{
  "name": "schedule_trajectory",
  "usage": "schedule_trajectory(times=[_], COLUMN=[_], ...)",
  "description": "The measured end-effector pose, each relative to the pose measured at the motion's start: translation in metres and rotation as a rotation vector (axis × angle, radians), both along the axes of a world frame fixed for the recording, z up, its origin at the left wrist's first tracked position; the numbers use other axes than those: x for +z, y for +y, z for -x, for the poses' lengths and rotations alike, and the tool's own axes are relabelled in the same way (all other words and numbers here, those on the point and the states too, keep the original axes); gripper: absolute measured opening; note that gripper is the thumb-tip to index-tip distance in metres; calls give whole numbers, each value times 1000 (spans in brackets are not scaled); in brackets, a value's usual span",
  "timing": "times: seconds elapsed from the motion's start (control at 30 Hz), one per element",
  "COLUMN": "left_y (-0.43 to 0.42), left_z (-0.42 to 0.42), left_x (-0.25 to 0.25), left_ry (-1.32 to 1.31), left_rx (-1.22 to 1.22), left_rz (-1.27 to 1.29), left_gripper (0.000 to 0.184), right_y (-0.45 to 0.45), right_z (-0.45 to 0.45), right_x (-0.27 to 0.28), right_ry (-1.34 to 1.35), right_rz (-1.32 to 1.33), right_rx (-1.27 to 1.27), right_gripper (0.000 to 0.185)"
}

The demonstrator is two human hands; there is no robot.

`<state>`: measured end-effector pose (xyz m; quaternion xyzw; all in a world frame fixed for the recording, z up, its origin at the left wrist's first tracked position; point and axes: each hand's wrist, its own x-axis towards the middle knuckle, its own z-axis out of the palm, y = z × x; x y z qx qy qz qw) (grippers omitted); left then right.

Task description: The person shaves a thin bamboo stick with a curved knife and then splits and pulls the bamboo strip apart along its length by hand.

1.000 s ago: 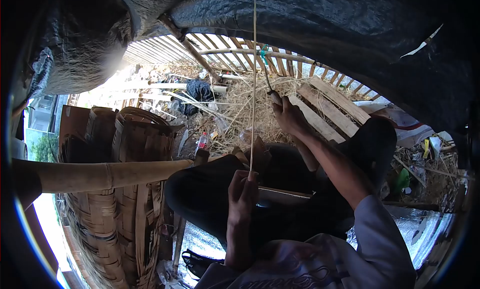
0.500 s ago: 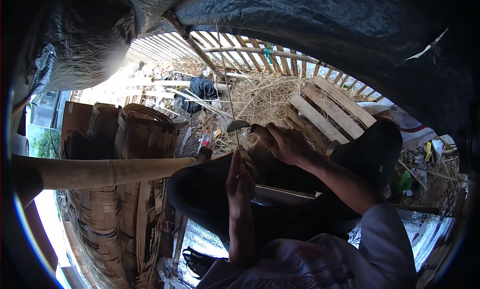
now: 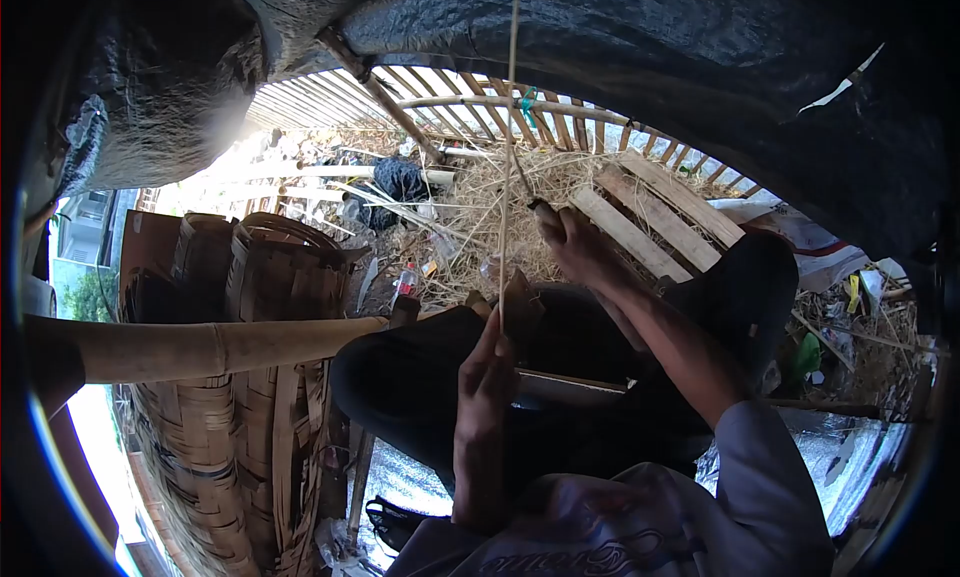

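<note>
A long, thin bamboo strip (image 3: 507, 197) rises steeply from my left hand (image 3: 486, 375), whose fingers are closed around its lower end. Farther out, my right hand (image 3: 578, 245) grips the handle of a curved-blade knife (image 3: 543, 211). The blade shows nearly edge-on, close beside the strip; whether the two touch I cannot tell. My crossed legs in dark trousers (image 3: 410, 377) lie under both hands. Between them, near the strip's lower part, a brownish flat piece (image 3: 522, 305) stands up, partly in shadow.
A thick bamboo pole (image 3: 250, 343) crosses on the left, in front of tall woven bamboo rolls (image 3: 200, 427). Ahead lie straw (image 3: 480, 202), wooden slats (image 3: 650, 217) and litter, backed by a slatted bamboo fence (image 3: 560, 122). Dark plastic sheeting (image 3: 620, 37) hangs overhead.
My right hand has moved outward along the strip with the knife, whose blade has turned from broadside to edge-on. The strip's upper end has swung right. My left hand has stayed nearly in place.
</note>
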<state>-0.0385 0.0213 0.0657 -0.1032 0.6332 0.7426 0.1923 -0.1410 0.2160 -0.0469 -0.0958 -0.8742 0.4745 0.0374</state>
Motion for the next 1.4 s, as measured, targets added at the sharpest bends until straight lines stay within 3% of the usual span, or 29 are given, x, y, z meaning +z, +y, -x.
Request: schedule_trajectory(times=[0.07, 0.1, 0.17, 0.23, 0.37, 0.77, 1.0, 1.1, 1.17, 1.27, 1.4], left_y=[-4, -8, -10, -3, -2, -10, -7, -7, -6, -4, -12], left_z=[0, 6, 11, 15, 18, 8, 8, 8, 4, -8, 4], left_x=[-4, -6, -4, -1, -2, -17, -16, -15, -12, -8, -4], left_ry=[24, 42, 66, -15, -29, 62, 101, 115, 117, 117, 102], left_rx=[-87, 18, 129, 137, 131, 78, 59, 42, 30, -106, 72], left_rz=[-38, -11, 12, -6, -4, 123, 186, 192, 199, 189, 204], left_gripper=[58, 58, 58, 58, 58, 53, 52, 52, 52, 46, 50], right_y=[40, 47, 29, 11, -19, -5, 2, 5, 10, 63, 58], right_z=[24, 29, 8, -8, -34, -31, -33, -31, -23, 21, 18], right_x=[-27, -35, 20, 21, 43, 67, 75, 80, 77, 33, 29], right_ry=[61, 143, 198, 251, 313, 263, 273, 238, 78, -10, 27], right_rz=[-311, -375, -334, -171, -162, -384, -331, -382, -305, -313, -257], right_rx=[-99, -38, -30, 118, 340, 296, 309, 294, 232, -82, -111], right_gripper=[37, 35, 32, 30, 30, 32, 32, 30, 30, 35, 37])
